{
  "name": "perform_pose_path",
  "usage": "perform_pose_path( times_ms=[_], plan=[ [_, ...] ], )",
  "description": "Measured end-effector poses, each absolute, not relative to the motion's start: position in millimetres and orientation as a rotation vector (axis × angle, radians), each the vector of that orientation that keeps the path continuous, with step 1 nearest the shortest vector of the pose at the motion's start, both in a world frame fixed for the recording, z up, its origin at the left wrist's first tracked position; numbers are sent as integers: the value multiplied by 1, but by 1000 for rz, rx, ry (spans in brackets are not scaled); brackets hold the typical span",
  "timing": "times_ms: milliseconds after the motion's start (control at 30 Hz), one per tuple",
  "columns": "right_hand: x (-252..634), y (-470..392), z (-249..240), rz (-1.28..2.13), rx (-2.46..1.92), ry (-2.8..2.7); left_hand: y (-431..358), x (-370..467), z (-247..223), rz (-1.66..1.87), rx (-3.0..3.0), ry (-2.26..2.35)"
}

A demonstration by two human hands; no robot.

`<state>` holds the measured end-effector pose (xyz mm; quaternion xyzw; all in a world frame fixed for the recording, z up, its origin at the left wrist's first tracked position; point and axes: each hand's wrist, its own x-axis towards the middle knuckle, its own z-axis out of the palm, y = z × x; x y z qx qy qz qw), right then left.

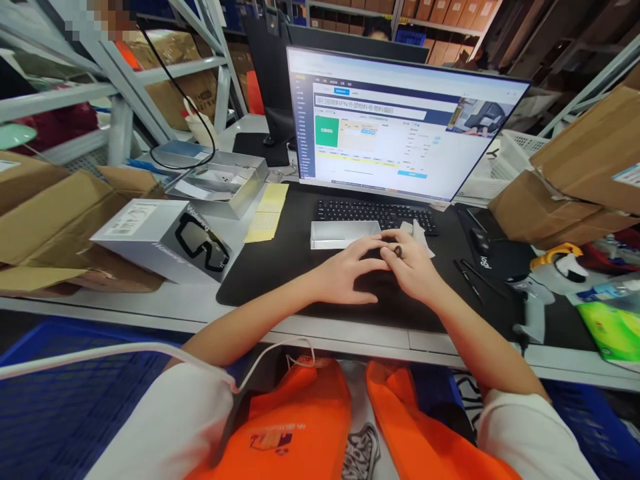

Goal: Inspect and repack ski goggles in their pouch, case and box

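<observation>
My left hand (343, 273) is above the black desk mat (280, 260), thumb and fingers spread, its fingertips meeting my right hand. My right hand (415, 267) is closed, with a small dark round object (399, 251) showing between thumb and fingers; its kind is too small to make out. Just beyond my left hand lies a shallow silver-white box (336, 237), open side up. A crumpled whitish wrapper (423, 239) rests beyond my right hand, partly covering the keyboard (360, 212).
A monitor (380, 133) stands behind the keyboard. On the left are yellow slips (267, 212), a goggles box (165, 237) and an open carton (65, 227). To the right lie a mouse (480, 241), pens (469, 280), a barcode scanner (533, 310) and a green packet (610, 327).
</observation>
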<state>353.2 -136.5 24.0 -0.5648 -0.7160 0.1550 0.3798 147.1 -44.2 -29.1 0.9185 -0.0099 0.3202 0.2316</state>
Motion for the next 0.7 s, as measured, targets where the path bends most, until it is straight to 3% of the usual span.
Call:
perform_pose_path(
  times_ms=[333, 567, 700],
  plan=[
    [348, -122, 15, 337, -1453, -1838, -57, 104, -62, 1047, 2523, 270],
    [357, -127, -1, 921, -1557, -1214, -60, 90, -54, 1179, 2489, 448],
    [335, -124, 5, 850, -1486, -1368, -57, 92, -31, 1018, 2636, 323]
  ],
)
